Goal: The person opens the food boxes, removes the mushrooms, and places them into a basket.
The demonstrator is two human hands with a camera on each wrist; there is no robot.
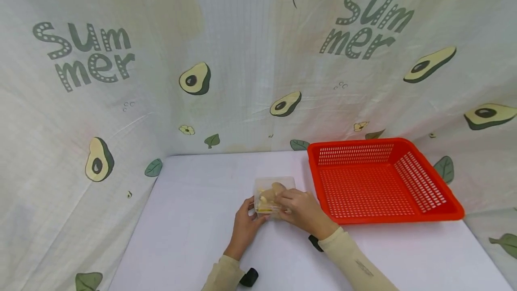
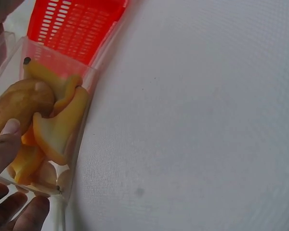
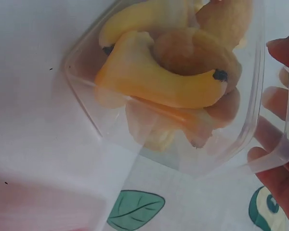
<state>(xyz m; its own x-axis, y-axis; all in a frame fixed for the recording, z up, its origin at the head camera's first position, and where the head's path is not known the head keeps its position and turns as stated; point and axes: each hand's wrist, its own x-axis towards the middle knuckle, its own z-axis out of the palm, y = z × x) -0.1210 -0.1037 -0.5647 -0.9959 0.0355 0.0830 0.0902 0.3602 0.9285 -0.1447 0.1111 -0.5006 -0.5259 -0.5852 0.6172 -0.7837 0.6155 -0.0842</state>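
A clear plastic box (image 1: 264, 210) stands on the white table, holding yellow curved pieces with dark tips (image 3: 173, 91), which look like bananas. Brown rounded pieces (image 2: 26, 102) lie among them. My left hand (image 1: 245, 228) grips the box's left side; in the left wrist view its thumb lies over the box and its fingers against the outside. Reaching over the box's right side is my right hand (image 1: 303, 210), its fingertips bent down beside a brown oval piece (image 1: 278, 187). Whether it holds that piece or the box's plastic is hidden.
A red slotted plastic basket (image 1: 363, 187) stands right of the box, close to my right hand. A cloth backdrop (image 1: 238, 57) printed with avocados and leaves hangs behind the table. The white tabletop (image 1: 181, 219) extends left of the hands.
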